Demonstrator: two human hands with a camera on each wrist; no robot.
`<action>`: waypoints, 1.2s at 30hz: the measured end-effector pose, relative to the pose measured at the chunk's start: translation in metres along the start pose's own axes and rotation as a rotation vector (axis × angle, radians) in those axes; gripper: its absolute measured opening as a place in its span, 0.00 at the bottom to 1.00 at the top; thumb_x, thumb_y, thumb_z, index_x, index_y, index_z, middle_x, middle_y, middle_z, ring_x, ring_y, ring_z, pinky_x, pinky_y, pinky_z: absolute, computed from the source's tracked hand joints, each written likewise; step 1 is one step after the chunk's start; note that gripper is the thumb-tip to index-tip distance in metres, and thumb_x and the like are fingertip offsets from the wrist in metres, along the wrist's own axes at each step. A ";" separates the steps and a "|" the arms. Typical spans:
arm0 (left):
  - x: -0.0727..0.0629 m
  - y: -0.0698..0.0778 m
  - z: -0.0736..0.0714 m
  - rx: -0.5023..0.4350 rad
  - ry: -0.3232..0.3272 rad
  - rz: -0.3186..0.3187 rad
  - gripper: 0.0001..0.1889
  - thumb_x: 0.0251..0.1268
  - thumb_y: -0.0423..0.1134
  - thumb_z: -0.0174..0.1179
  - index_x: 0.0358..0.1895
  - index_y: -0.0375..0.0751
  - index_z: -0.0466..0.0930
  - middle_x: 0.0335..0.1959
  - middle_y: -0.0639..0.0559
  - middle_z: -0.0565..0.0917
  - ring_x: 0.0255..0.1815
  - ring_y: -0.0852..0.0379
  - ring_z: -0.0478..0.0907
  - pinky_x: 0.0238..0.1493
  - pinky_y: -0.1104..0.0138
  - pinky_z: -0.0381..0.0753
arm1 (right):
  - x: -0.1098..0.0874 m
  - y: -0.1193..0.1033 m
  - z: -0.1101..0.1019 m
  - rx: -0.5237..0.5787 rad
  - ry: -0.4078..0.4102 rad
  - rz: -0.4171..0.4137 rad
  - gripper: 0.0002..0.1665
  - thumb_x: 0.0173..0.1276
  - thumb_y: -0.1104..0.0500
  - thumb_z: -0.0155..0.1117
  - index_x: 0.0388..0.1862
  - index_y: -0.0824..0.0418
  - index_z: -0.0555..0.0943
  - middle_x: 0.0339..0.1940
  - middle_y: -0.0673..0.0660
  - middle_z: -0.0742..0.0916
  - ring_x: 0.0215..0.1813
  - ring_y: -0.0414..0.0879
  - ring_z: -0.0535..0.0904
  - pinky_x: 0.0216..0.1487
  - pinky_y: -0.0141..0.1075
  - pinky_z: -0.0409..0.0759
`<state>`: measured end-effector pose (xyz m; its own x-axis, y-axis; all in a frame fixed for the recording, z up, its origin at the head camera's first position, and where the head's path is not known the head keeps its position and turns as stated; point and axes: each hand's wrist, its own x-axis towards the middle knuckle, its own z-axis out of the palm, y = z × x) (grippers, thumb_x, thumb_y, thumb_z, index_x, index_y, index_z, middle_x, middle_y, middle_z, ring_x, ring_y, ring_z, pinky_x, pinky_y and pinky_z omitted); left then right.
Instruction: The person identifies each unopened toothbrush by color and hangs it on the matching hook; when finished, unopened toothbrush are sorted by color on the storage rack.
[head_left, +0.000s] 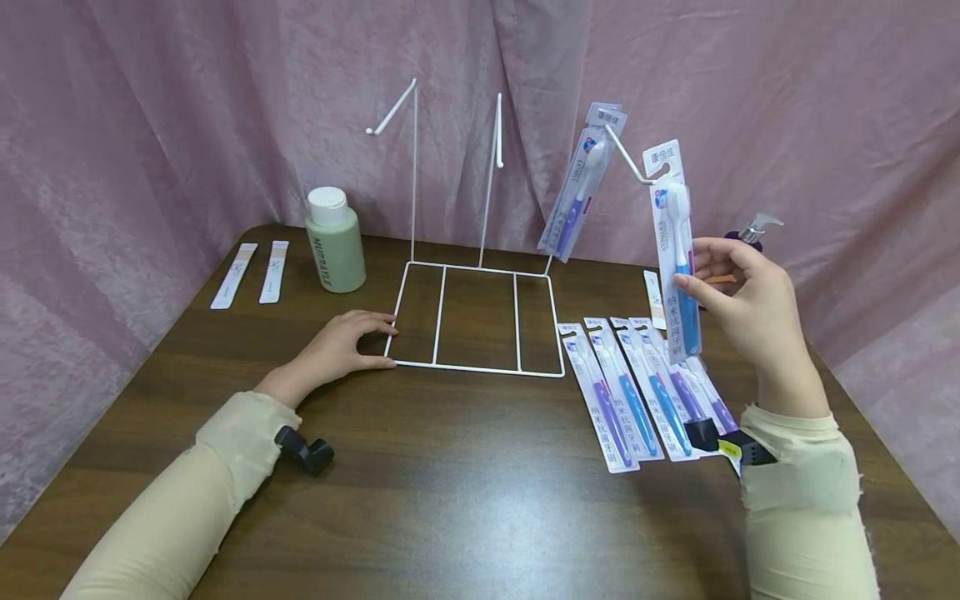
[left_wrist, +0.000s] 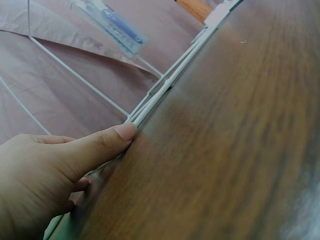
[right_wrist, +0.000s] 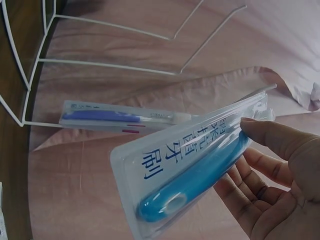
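Note:
A packaged toothbrush with a blue handle is pinched in my right hand, thumb on its front. Its card's notched hole lies at the tip of the right hook of a white wire rack. Further back on that hook hang packaged toothbrushes; a purple handle shows in front. My left hand touches the left side of the rack's base, thumb near the front corner and fingers apart. In the left wrist view, the thumb presses against the wire.
Several packaged toothbrushes lie fanned right of the base. The rack's left hook and middle hook are bare. A green bottle stands left; white sachets lie beyond it. Behind my right hand is a pump bottle, partly hidden.

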<state>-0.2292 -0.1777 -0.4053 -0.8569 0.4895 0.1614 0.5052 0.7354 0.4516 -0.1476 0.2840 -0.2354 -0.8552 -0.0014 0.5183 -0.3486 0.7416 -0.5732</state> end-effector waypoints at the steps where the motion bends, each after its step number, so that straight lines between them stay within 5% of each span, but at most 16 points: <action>1: 0.000 0.000 0.000 0.000 -0.001 -0.001 0.28 0.51 0.50 0.72 0.55 0.41 0.81 0.66 0.44 0.74 0.69 0.41 0.66 0.69 0.41 0.59 | 0.000 0.000 0.000 0.003 0.000 -0.004 0.24 0.61 0.62 0.70 0.55 0.67 0.78 0.33 0.33 0.78 0.34 0.27 0.75 0.37 0.12 0.73; 16: -0.001 -0.001 0.000 0.009 -0.004 0.003 0.28 0.51 0.50 0.71 0.55 0.41 0.80 0.66 0.43 0.74 0.69 0.41 0.66 0.69 0.41 0.59 | -0.007 -0.003 0.014 0.018 -0.010 -0.057 0.25 0.59 0.65 0.70 0.56 0.66 0.78 0.37 0.35 0.78 0.38 0.25 0.75 0.39 0.11 0.72; 36: 0.000 0.000 0.000 0.017 -0.002 0.012 0.28 0.50 0.51 0.72 0.55 0.41 0.80 0.66 0.44 0.75 0.69 0.41 0.67 0.69 0.41 0.60 | -0.001 0.005 0.044 0.087 0.023 -0.021 0.24 0.60 0.65 0.70 0.55 0.67 0.76 0.36 0.43 0.79 0.37 0.27 0.75 0.39 0.13 0.75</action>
<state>-0.2291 -0.1777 -0.4049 -0.8503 0.4998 0.1648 0.5174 0.7370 0.4349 -0.1652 0.2578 -0.2665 -0.8384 -0.0001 0.5451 -0.3994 0.6806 -0.6142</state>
